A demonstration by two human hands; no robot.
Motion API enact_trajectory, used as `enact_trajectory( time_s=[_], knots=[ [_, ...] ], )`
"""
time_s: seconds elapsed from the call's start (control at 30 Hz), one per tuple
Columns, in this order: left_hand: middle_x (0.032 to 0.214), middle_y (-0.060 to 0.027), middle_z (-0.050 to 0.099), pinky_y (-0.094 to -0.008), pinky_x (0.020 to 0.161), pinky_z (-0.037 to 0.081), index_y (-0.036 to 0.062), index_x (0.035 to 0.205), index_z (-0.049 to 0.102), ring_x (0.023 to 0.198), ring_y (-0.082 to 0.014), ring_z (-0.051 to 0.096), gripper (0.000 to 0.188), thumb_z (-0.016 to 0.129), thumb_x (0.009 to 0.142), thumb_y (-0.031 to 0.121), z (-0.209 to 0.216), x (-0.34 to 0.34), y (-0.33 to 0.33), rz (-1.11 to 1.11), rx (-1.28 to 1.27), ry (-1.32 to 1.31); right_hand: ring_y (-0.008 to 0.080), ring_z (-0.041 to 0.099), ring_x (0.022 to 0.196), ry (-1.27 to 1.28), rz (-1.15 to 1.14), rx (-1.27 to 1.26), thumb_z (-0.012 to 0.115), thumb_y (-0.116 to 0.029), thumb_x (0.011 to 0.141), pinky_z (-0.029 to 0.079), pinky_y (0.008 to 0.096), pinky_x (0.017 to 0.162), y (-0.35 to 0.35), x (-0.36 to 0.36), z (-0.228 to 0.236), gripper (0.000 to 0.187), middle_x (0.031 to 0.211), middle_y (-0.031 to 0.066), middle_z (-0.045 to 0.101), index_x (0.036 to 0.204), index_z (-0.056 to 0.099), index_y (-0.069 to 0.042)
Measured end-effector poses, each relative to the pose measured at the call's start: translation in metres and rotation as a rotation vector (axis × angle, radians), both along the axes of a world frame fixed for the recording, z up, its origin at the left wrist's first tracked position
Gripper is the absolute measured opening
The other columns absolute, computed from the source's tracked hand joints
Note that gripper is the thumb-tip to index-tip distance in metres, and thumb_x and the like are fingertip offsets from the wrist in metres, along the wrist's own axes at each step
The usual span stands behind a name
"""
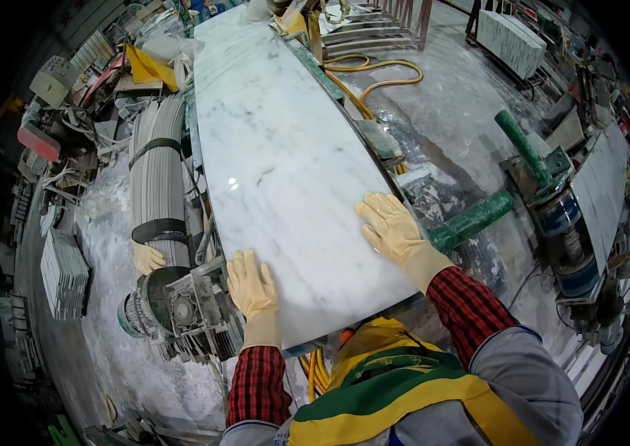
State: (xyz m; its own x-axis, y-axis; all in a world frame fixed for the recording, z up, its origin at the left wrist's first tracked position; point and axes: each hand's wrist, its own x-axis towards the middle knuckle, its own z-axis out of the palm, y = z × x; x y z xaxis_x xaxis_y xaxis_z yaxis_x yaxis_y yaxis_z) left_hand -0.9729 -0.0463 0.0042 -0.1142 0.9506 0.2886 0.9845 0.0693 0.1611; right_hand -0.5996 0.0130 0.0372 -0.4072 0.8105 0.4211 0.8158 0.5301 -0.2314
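Note:
A long white marble slab (pixel 285 149) with grey veins stretches away from me on a raised bench. My left hand (pixel 253 291), in a cream rubber glove, lies on the slab's near left edge with its fingers extended. On the right edge rests my right hand (pixel 396 230), gloved the same way, its fingers spread over the stone. Neither hand grips anything; the slab's surface shows around both. Checked red and black sleeves cover my forearms. A green and yellow apron (pixel 382 379) hangs at the slab's near end.
Left of the slab stand a motor (pixel 181 305) and a ribbed grey bellows cover (pixel 157 171), with another cream glove (pixel 147 257) beside them. Green rollers (pixel 471 221) jut out at the right. A yellow hose (pixel 393 80) loops over the wet floor. Stacked slabs (pixel 509 43) stand far right.

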Motion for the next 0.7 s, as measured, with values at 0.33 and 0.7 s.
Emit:
enact_trajectory(
  time_s=[0.33,0.7],
  knots=[
    [0.162,-0.0228,0.053,-0.0573,0.121,0.039,0.0098,0.155,0.057,0.148,-0.0495,0.047,0.054,0.064,0.106,0.031,-0.003,0.001,-0.007,-0.012,0.026,-0.014,0.0356,0.052,0.145,-0.014,-0.004,0.006,0.069,-0.028,0.098,0.037,0.0500,0.127,-0.004,0.003,-0.006,0.050,0.151,0.0167,0.060,0.144,0.065,-0.010],
    [0.161,-0.0226,0.053,-0.0574,0.121,0.040,0.0100,0.154,0.057,0.148,-0.0499,0.047,0.053,0.063,0.107,0.032,0.002,0.004,-0.013,-0.014,0.018,-0.023,0.0351,0.051,0.147,-0.025,-0.012,0.001,0.068,-0.028,0.099,0.036,0.0496,0.128,-0.011,0.004,-0.006,0.049,0.152,0.0173,0.060,0.144,0.064,-0.010]
  ],
)
